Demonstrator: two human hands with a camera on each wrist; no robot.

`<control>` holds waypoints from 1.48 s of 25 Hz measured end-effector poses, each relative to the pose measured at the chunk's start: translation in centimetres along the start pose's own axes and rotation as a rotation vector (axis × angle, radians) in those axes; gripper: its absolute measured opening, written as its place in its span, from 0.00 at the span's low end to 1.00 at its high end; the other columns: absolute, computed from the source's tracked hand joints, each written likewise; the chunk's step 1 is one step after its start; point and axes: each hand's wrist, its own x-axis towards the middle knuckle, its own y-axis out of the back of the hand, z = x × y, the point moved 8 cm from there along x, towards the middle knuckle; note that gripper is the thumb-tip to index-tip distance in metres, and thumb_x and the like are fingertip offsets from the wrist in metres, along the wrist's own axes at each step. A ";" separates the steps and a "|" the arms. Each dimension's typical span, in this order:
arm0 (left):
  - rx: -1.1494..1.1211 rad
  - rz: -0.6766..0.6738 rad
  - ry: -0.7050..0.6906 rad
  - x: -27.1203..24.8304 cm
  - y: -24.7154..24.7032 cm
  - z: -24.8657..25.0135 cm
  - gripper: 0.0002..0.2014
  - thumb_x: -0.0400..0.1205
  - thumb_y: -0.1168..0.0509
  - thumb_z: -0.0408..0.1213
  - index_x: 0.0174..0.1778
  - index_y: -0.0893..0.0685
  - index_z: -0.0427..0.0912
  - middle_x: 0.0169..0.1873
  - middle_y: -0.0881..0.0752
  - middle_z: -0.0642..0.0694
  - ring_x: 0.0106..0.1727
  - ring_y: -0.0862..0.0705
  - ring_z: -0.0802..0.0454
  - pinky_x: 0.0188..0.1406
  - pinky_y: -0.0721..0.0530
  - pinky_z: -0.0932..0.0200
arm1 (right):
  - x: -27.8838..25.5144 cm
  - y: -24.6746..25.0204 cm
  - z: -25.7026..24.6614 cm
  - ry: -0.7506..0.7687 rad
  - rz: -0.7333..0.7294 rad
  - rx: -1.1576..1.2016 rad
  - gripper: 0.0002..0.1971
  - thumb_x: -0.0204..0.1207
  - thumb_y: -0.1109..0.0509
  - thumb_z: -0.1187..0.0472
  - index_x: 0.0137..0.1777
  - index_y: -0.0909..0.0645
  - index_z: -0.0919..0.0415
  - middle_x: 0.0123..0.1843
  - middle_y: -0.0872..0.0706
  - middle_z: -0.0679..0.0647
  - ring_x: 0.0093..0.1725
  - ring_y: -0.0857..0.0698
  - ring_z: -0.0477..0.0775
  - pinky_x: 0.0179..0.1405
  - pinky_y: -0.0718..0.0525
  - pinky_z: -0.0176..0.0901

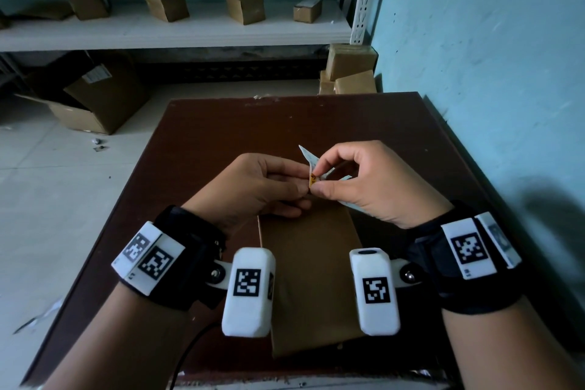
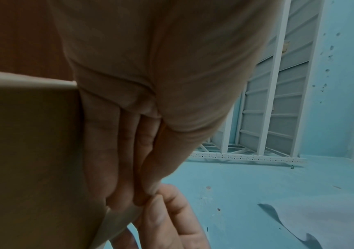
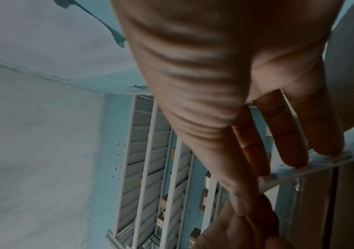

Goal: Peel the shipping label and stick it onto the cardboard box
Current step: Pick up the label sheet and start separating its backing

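Open brown corrugated cardboard carton (image 1: 95,98) lies tipped on the pale tiled floor at far left, a white sticker on its flap; four small kraft boxes sit spaced along the white shelf (image 1: 190,32) above. Left hand (image 1: 253,187) over the dark reddish-brown wooden tabletop (image 1: 205,123), thumb and fingertips pinching the left corner of the small white paper shipping label (image 1: 311,161). Label held in the air between both hands, creased, one pointed corner sticking up, a small orange mark at the pinched spot. Below the hands, the flat plain brown cardboard box (image 1: 310,279) lies on the table, matte, long rectangle. Right hand (image 1: 364,180) pinches the label's right side, thumb against forefinger, other fingers curled. Rough turquoise plaster wall (image 1: 490,57) at right.
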 end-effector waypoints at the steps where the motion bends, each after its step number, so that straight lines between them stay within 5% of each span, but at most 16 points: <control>1: -0.001 0.001 0.001 0.0 0.0 0.0 0.13 0.76 0.30 0.24 0.56 0.12 0.37 0.42 0.08 0.38 0.40 0.08 0.50 0.38 0.08 0.59 | 0.0 0.0 0.1 -0.001 0.004 0.000 0.11 0.63 0.20 0.44 0.43 0.12 0.45 0.44 0.08 0.45 0.44 0.09 0.51 0.51 0.12 0.61; 5: 0.003 0.003 -0.007 0.0 0.0 0.1 0.18 0.68 0.27 0.32 0.55 0.11 0.37 0.41 0.08 0.38 0.39 0.09 0.50 0.38 0.08 0.59 | 0.1 0.0 0.2 -0.015 0.002 -0.010 0.09 0.66 0.18 0.48 0.44 0.11 0.45 0.45 0.08 0.43 0.46 0.10 0.47 0.53 0.13 0.60; 15: 0.008 0.022 -0.028 0.1 0.0 0.2 0.15 0.67 0.27 0.32 0.50 0.10 0.40 0.35 0.09 0.41 0.34 0.10 0.54 0.34 0.09 0.61 | 0.0 0.0 0.0 -0.014 -0.032 0.009 0.08 0.67 0.17 0.52 0.45 0.11 0.46 0.48 0.08 0.42 0.51 0.11 0.42 0.58 0.14 0.58; 22: 0.013 0.044 -0.037 0.1 0.0 0.3 0.12 0.66 0.27 0.33 0.46 0.09 0.43 0.33 0.09 0.43 0.32 0.11 0.55 0.32 0.10 0.61 | -0.1 0.1 0.0 0.007 -0.025 0.011 0.15 0.61 0.22 0.41 0.45 0.12 0.44 0.48 0.09 0.40 0.51 0.11 0.41 0.57 0.13 0.59; 26: 0.041 0.056 -0.044 0.2 0.1 0.3 0.14 0.67 0.26 0.35 0.49 0.09 0.44 0.34 0.09 0.44 0.32 0.12 0.56 0.33 0.10 0.61 | 0.0 0.2 -0.1 0.028 -0.020 0.002 0.11 0.65 0.20 0.45 0.46 0.12 0.46 0.48 0.09 0.41 0.49 0.11 0.43 0.55 0.13 0.60; 30: 0.030 0.063 -0.049 0.1 0.1 0.3 0.13 0.66 0.26 0.35 0.47 0.09 0.44 0.33 0.09 0.45 0.31 0.12 0.56 0.32 0.10 0.61 | 0.0 0.2 -0.2 0.029 -0.019 0.007 0.16 0.62 0.23 0.39 0.46 0.12 0.45 0.47 0.09 0.41 0.49 0.11 0.43 0.55 0.13 0.60; 37: 0.052 0.080 -0.051 0.1 -0.1 0.4 0.12 0.67 0.26 0.35 0.47 0.09 0.43 0.32 0.10 0.45 0.30 0.13 0.57 0.30 0.11 0.62 | 0.0 0.2 -0.2 0.010 0.005 0.021 0.12 0.64 0.22 0.43 0.44 0.11 0.47 0.38 0.07 0.53 0.39 0.09 0.59 0.44 0.11 0.64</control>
